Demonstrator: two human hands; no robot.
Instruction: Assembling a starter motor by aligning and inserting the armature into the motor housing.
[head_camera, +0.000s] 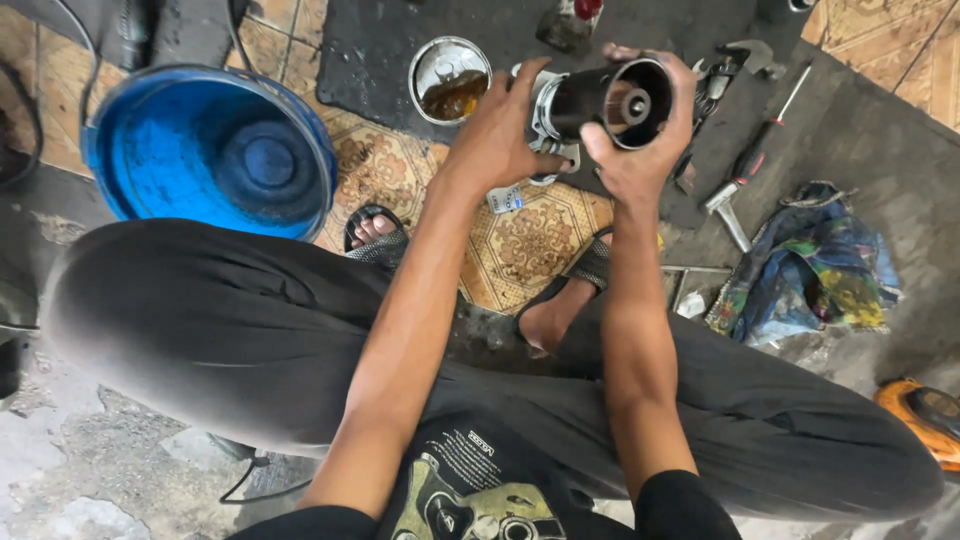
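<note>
I hold a dark cylindrical metal part (610, 100) with an open round end and a shaft inside, raised above the floor in front of me. My left hand (497, 135) grips its silvery far end. My right hand (640, 150) wraps around the black barrel near the open end. I am squatting, with my knees wide and my sandalled feet below the part.
A blue plastic bucket (215, 150) stands at the left. A small metal bowl of brown oil (450, 80) sits on a dark mat. A screwdriver (765, 135), other tools (735, 60) and a stained rag (810, 265) lie at the right. An orange object (920, 415) is at the right edge.
</note>
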